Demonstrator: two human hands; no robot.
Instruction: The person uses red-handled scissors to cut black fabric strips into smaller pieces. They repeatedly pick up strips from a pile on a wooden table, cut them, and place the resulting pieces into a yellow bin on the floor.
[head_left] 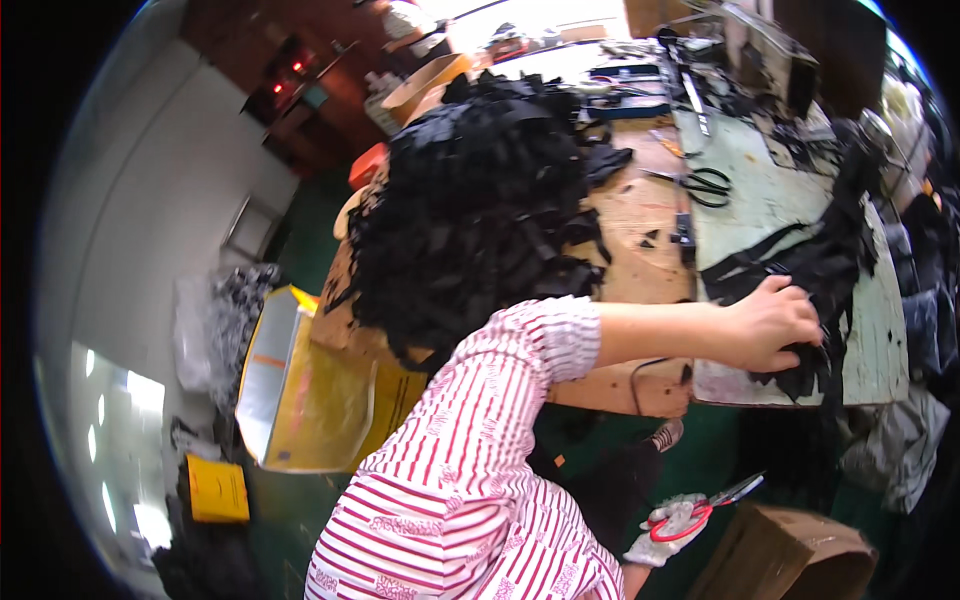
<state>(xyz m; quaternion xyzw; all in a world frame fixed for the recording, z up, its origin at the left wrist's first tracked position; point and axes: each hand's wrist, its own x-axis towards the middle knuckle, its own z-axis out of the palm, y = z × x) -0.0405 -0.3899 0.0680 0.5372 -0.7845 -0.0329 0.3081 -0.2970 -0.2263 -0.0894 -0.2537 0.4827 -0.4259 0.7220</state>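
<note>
My left hand [775, 322] reaches out from a red-and-white striped sleeve and closes on black fabric strips [825, 265] lying on a pale green mat [770, 200]. The strips trail over the mat's near edge, below my fingers. My right hand [665, 530], in a white glove, hangs low beside the table and grips red-handled scissors [715, 500], blades pointing up and right. A big heap of black fabric strips [480, 200] covers the wooden table [640, 250] left of the mat.
Black-handled scissors [710, 185] lie on the mat farther back. An open yellow cardboard box [300, 390] stands on the floor at the left, a small yellow box [218, 490] below it. A brown carton [790, 550] sits at the lower right. Clutter fills the table's far end.
</note>
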